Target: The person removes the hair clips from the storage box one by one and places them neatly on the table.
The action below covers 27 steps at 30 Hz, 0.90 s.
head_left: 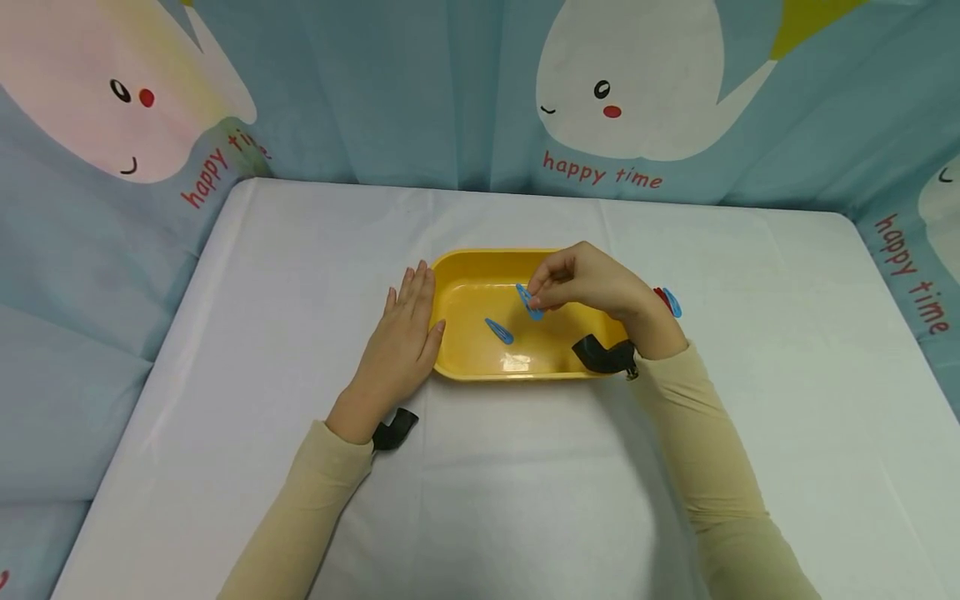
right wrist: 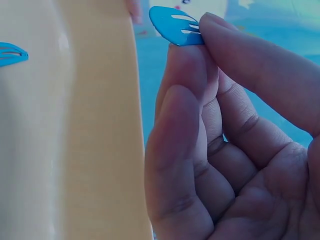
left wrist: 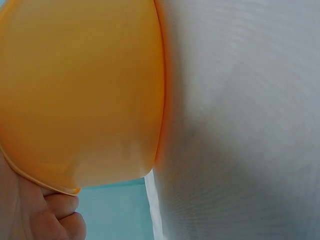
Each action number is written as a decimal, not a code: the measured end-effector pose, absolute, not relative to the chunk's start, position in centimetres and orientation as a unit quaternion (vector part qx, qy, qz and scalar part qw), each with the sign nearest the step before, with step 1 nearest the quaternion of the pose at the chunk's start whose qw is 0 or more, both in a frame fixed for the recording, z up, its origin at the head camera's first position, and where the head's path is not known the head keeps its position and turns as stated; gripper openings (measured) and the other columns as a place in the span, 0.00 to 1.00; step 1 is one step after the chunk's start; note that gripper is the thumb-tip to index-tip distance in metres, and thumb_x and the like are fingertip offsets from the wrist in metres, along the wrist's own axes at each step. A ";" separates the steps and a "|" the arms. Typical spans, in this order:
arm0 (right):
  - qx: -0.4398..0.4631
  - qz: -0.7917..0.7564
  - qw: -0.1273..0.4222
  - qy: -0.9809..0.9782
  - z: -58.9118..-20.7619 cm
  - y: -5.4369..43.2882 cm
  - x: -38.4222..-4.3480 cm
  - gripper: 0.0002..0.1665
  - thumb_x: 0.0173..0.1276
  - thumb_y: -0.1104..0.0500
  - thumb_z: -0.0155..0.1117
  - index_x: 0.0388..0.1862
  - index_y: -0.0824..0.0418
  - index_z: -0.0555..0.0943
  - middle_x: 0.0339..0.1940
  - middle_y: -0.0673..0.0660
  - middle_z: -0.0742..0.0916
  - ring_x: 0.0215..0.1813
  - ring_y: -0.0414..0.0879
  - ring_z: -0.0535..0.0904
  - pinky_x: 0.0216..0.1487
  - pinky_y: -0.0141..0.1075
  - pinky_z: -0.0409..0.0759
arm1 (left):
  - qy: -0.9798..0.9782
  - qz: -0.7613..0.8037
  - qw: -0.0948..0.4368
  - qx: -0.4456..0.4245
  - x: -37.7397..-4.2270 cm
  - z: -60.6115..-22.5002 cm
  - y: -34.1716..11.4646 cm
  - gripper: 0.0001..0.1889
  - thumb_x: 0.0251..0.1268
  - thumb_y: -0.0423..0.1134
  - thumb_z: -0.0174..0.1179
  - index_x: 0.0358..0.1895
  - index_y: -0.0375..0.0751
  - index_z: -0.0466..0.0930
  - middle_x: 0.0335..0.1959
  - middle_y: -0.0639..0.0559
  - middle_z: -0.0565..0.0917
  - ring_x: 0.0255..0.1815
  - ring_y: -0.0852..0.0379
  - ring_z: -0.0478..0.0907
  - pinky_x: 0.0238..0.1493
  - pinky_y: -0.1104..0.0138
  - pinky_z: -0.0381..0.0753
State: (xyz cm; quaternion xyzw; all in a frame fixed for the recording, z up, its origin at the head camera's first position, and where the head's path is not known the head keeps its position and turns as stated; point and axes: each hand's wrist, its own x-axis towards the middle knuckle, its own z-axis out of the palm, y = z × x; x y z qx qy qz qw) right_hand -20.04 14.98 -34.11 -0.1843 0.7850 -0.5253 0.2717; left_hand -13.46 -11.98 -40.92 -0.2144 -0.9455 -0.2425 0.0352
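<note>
Between thumb and fingertips, my right hand (head_left: 596, 279) pinches a blue snap hair clip (right wrist: 175, 26) over the yellow tray (head_left: 468, 371). Its slotted face shows in the right wrist view, with the other end hidden by the thumb. A second blue hair clip (head_left: 499, 332) lies on the tray floor, left of the held one. My left hand (head_left: 400, 350) rests against the tray's left rim with its fingers straight. In the left wrist view, part of that hand (left wrist: 47, 215) shows at the outer wall of the tray (left wrist: 95, 90).
Just right of the tray, a red clip (head_left: 663, 298) and a blue clip (head_left: 672, 302) lie on the white tablecloth (head_left: 787, 350), partly behind my right wrist. A light blue curtain (head_left: 405, 92) with whale prints hangs behind the table's far edge. Black straps (head_left: 396, 429) sit at both wrists.
</note>
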 end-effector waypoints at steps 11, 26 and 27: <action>-0.173 -0.541 0.250 0.784 -33.7 16.1 -19.1 0.07 0.59 0.69 0.66 0.34 0.75 0.80 0.27 0.54 0.86 0.33 0.52 0.79 0.41 0.37 0.79 | -0.945 -0.243 0.037 -0.216 -13.4 -41.2 -12.1 0.32 0.74 0.41 0.41 0.73 0.28 0.41 0.75 0.39 0.43 0.76 0.45 0.38 0.72 0.50 0.39; -0.166 -0.565 0.204 0.782 -33.4 19.2 -17.6 0.08 0.61 0.66 0.67 0.32 0.73 0.80 0.26 0.57 0.85 0.33 0.51 0.79 0.40 0.38 0.80 | -0.947 -0.238 0.035 -0.215 -13.4 -40.9 -12.1 0.33 0.75 0.42 0.41 0.73 0.28 0.41 0.75 0.39 0.42 0.76 0.45 0.38 0.72 0.51 0.39; -0.162 -0.568 0.201 0.782 -33.4 19.3 -17.5 0.08 0.61 0.66 0.67 0.32 0.73 0.80 0.26 0.57 0.85 0.33 0.51 0.79 0.40 0.38 0.80 | -0.946 -0.238 0.036 -0.216 -13.4 -41.0 -12.1 0.33 0.74 0.42 0.41 0.73 0.28 0.41 0.75 0.39 0.42 0.75 0.44 0.38 0.72 0.50 0.39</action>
